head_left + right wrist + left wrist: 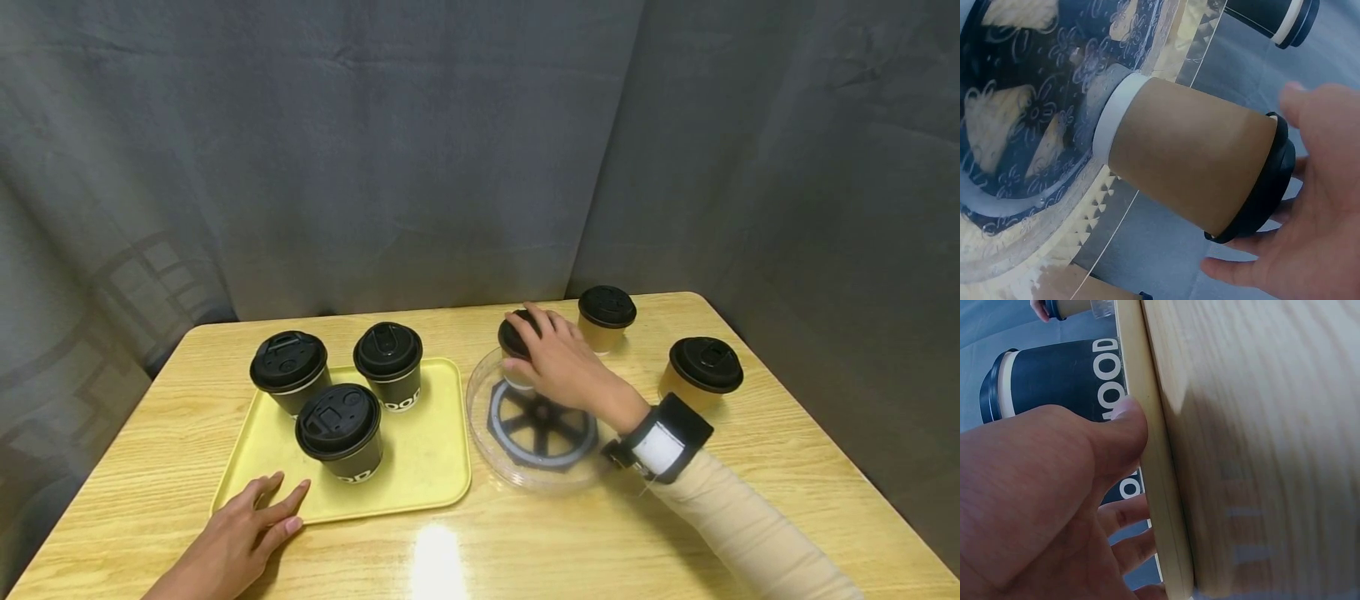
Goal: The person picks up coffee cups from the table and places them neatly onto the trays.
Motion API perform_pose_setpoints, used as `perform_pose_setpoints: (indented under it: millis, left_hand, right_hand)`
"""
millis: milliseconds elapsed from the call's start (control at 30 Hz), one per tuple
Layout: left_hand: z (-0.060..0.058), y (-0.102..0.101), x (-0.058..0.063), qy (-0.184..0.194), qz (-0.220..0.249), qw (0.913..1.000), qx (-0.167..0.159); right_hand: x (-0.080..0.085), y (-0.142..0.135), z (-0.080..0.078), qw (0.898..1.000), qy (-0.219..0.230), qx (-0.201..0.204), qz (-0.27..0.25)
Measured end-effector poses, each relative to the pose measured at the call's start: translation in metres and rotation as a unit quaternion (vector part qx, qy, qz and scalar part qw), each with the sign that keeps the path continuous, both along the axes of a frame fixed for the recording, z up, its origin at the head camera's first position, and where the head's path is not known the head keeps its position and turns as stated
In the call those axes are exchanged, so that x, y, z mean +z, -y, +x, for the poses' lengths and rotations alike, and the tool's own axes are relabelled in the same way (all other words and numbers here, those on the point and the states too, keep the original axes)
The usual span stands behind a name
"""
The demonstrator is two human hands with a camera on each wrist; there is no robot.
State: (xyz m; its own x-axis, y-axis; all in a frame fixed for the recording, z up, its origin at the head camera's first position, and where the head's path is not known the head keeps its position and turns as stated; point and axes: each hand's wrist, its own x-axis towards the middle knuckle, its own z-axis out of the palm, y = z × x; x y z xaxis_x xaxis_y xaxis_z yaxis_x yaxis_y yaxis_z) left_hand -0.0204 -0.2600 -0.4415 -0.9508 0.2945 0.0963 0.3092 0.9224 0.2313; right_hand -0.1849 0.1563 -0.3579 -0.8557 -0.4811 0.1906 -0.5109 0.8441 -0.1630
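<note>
My right hand (562, 358) spreads its fingers over the black lid of a brown paper coffee cup (1188, 153). In the right wrist view, the thumb lies beside the lid's rim and the little finger is apart from it. The cup's white base is on the clear round turntable (517, 475), near its far rim. At the near left corner of the yellow tray (420, 467), my left hand (240, 533) rests with loosely extended fingers, its thumb on the tray's rim. Nearest to it on the tray stands a black coffee cup (341, 433) with white letters.
Two more black lidded cups, one at the far left (288, 371) and one toward the middle (388, 367), stand on the tray. Right of the turntable are two brown cups, one behind (600, 333) and one nearer the right edge (686, 387). A grey curtain (412, 150) hangs behind the table.
</note>
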Motion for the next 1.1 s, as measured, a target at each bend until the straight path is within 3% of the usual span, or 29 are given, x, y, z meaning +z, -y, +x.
perform_pose_setpoints:
  millis: [367, 767, 1100]
  left_hand:
    - [-0.001, -0.002, 0.003, 0.040, -0.004, 0.9990, 0.021]
    - [-0.001, -0.002, 0.003, 0.018, 0.001, 0.9998, 0.007]
    - [0.001, 0.000, 0.003, 0.028, 0.006, 0.9995, 0.011]
  right_hand:
    - [0.013, -0.013, -0.008, 0.999, -0.026, -0.045, -0.002]
    - [0.017, -0.034, -0.020, 0.994, -0.006, -0.109, -0.008]
    - [0.026, -0.054, -0.032, 0.988, 0.009, -0.155, -0.015]
